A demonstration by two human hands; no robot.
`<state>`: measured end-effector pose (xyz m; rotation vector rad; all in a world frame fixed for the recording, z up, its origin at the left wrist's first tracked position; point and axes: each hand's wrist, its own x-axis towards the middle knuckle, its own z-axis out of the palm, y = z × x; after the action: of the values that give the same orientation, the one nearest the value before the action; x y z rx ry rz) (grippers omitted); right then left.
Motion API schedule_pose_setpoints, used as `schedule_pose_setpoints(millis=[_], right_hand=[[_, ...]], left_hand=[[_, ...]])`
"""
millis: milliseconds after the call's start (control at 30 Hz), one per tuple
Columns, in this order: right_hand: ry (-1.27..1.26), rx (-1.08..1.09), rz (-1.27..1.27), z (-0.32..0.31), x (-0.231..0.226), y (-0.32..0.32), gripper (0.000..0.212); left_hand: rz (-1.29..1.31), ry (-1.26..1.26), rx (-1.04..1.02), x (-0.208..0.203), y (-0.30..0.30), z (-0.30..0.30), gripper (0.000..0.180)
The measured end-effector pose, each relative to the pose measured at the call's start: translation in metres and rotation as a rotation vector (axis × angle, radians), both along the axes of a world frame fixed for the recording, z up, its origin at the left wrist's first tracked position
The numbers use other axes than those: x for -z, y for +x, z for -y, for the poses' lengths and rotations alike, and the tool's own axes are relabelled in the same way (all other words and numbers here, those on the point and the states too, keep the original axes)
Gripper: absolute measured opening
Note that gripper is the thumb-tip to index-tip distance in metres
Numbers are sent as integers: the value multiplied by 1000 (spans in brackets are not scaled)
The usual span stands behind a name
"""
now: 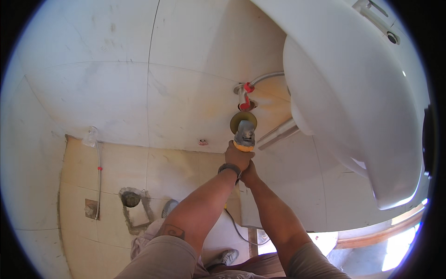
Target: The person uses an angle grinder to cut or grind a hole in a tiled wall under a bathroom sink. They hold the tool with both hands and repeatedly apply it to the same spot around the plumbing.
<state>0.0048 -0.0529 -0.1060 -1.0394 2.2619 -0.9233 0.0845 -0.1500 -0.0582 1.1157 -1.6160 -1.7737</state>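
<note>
Both my hands are closed round the body of an angle grinder, which has a grey head and a yellow-orange housing. My left hand is the forward one, with a dark band at its wrist. Behind it, my right hand grips the rear of the tool, its fingers partly hidden. The grinder's round disc stands close to the pale wall tile, just below a hole with a red-handled angle valve. Whether the disc touches the tile I cannot tell.
A white washbasin overhangs on the right, with a braided hose and a drain pipe beneath. A power cord trails near my feet. At left are another hose and a rough floor hole.
</note>
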Motion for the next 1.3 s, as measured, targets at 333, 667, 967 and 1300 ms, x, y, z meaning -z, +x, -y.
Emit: schedule_pose_setpoints(millis=[333, 667, 967, 1300], right_hand=[[-5, -31, 163, 1, 16, -25, 62], [24, -115, -132, -7, 13, -19, 65], [-23, -43, 82, -4, -4, -8, 63], [-45, -3, 7, 6, -8, -16, 62]], left_hand=[[25, -48, -82, 3, -13, 0, 72], [14, -16, 1, -6, -7, -1, 74], [52, -33, -52, -5, -8, -5, 71], [-43, -4, -88, -13, -4, 1, 72]])
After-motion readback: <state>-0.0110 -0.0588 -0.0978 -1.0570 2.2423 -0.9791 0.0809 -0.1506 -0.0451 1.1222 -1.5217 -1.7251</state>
